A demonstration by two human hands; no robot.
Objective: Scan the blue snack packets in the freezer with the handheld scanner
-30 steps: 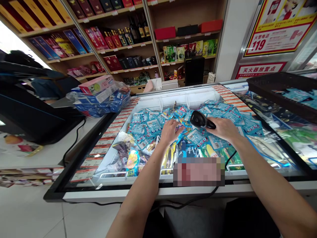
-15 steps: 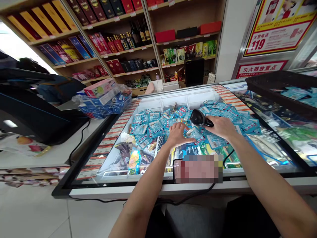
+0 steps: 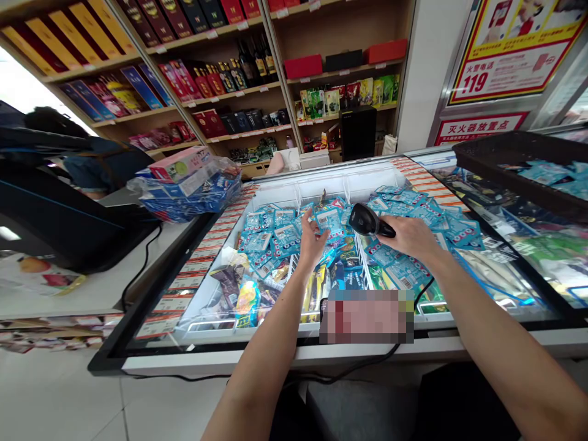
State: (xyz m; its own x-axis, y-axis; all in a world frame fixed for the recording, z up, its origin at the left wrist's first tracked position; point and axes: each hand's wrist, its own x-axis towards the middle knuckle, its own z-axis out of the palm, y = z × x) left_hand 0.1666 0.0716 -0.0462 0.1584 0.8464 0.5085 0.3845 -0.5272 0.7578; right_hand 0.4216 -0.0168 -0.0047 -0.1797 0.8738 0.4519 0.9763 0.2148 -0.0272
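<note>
My right hand is wrapped round the handle of a black barcode scanner, whose head points left over the blue packets. My left hand is at the left edge of a small blue packet with a white barcode label facing up. Its thumb overlaps the packet and its fingers are bent beside it, so it seems to hold the packet by that edge. Many similar blue packets lie spread on the glass top of a chest freezer, on both sides of my hands.
A phone-like device with a blurred screen lies at the front edge, near the scanner's cable. A dark tray with more packets stands right. Plastic-wrapped boxes sit left, beside a black machine. Stocked shelves line the back.
My left hand has moved left from above the middle packets, and a blue packet has shifted left with it, uncovering a white basket rim. The scanner in my right hand has barely moved.
</note>
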